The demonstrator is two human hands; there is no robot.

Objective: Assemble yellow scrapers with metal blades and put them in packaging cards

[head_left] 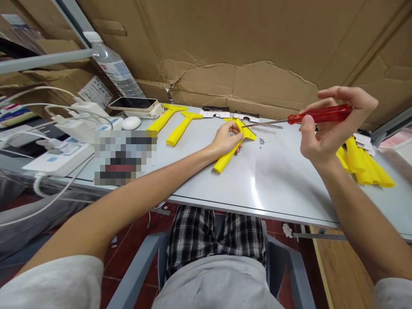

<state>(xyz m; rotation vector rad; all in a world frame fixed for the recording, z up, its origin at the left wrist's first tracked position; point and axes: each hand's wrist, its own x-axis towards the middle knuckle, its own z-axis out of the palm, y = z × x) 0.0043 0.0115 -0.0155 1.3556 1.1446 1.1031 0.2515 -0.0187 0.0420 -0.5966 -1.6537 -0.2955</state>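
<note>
Near the middle of the white table, my left hand (226,139) is closed round the neck of a yellow plastic scraper (225,159), whose handle points toward me. My right hand (325,128) grips a screwdriver (318,115) with a clear red handle. Its long metal shaft reaches left, and the tip meets the scraper's head. Just right of that head lie several tiny screws (261,141) and thin metal blades (267,130). Two more yellow scrapers, a nearer one (180,130) and a farther one (165,116), rest left of my left hand.
Several yellow handles (367,165) lie together at the right. Black-and-white blade packets (215,112) sit along the back by the cardboard wall (257,43). On the left are a power strip (61,156) with cables, a phone (133,104), a white mouse (131,123) and a water bottle (116,68).
</note>
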